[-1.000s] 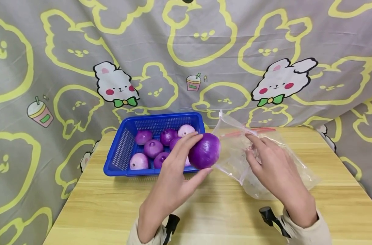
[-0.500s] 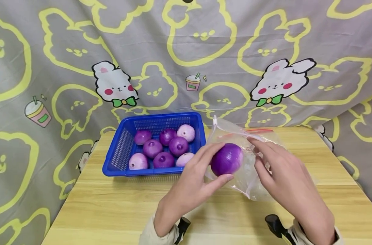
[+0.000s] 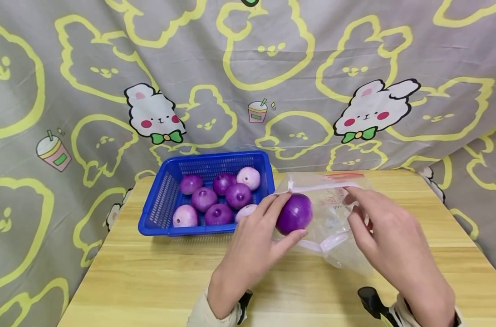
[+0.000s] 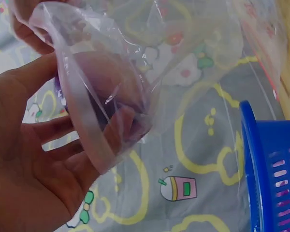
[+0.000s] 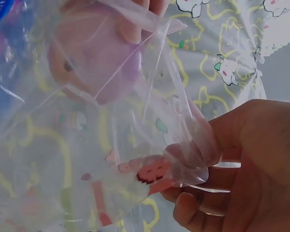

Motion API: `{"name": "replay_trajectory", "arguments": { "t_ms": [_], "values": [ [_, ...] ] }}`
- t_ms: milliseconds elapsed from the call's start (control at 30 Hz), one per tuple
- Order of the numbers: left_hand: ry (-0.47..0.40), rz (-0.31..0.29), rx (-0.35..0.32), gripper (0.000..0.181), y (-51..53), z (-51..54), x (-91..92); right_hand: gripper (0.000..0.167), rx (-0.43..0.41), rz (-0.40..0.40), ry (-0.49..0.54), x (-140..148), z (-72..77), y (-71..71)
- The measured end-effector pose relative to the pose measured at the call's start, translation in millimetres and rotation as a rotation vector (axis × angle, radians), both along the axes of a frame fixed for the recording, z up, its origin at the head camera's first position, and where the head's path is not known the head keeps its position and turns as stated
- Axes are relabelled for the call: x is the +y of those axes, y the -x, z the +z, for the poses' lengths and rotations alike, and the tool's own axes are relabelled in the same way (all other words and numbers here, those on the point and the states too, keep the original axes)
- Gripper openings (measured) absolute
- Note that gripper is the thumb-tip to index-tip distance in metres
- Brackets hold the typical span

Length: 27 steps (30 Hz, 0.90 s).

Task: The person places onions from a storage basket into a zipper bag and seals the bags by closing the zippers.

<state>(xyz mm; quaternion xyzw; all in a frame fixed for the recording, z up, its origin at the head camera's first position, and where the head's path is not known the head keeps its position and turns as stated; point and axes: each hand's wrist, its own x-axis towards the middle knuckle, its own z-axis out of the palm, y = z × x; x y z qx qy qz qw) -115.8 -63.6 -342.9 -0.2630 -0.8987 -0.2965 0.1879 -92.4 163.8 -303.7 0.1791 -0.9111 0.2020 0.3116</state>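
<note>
My left hand (image 3: pixel 252 245) grips a purple onion (image 3: pixel 295 213) between thumb and fingers, at the mouth of a clear zip bag (image 3: pixel 337 204). In the left wrist view the bag's plastic (image 4: pixel 111 72) lies over the onion and some of the fingertips. My right hand (image 3: pixel 399 240) holds the bag's rim on the right side, its thumb and fingers pinching the thin plastic. Seen from the right wrist, the onion (image 5: pixel 94 53) shows through the bag wall. The bag's white slider (image 3: pixel 290 183) stands at the upper left of its mouth.
A blue plastic basket (image 3: pixel 149 213) with several purple and pale onions (image 3: pixel 218 214) stands left of the bag. Both are on a wooden table (image 3: pixel 149 281). A patterned grey curtain (image 3: pixel 215 54) hangs behind.
My left hand has carried the onion rightward from in front of the basket into the bag's mouth. My right hand has shifted slightly right, and the bag's mouth has opened wider.
</note>
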Motion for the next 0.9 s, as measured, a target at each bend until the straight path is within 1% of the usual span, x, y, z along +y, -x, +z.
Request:
{"name": "replay_trajectory", "arguments": {
  "t_ms": [67, 133, 233, 367, 567, 667, 800, 900],
  "values": [
    [0.009, 0.004, 0.009, 0.065, -1.5, -0.5, 3.1, 0.033, 0.011, -0.017, 0.006, 1.4, 0.6, -0.8],
    [0.011, 0.006, 0.021, 0.066, -2.8, -0.5, 4.9, 0.032, 0.028, -0.016, 0.008, 2.2, 1.6, -2.0],
    [0.016, 0.015, 0.052, 0.066, -3.6, -0.2, 4.6, 0.032, 0.045, 0.014, 0.009, 1.8, 3.0, -3.5],
    [0.013, 0.019, 0.084, 0.065, -2.1, 0.5, 0.7, 0.033, 0.043, 0.047, 0.004, -0.9, 3.8, -4.3],
    [0.016, 0.011, 0.088, 0.064, -1.1, 2.1, -2.2, 0.031, 0.029, 0.064, 0.000, -1.8, 3.3, -3.2],
    [0.008, 0.023, 0.096, 0.063, -1.2, 2.4, -1.9, 0.030, 0.021, 0.075, -0.003, -2.0, 2.9, -2.0],
    [-0.023, 0.048, 0.124, 0.057, -0.3, 2.2, -2.1, 0.037, 0.006, 0.111, -0.002, -4.2, 1.4, -1.6],
    [-0.030, 0.052, 0.147, 0.048, 0.5, 1.5, -3.1, 0.045, 0.002, 0.141, -0.006, -6.3, -0.3, -2.5]
  ]
}}
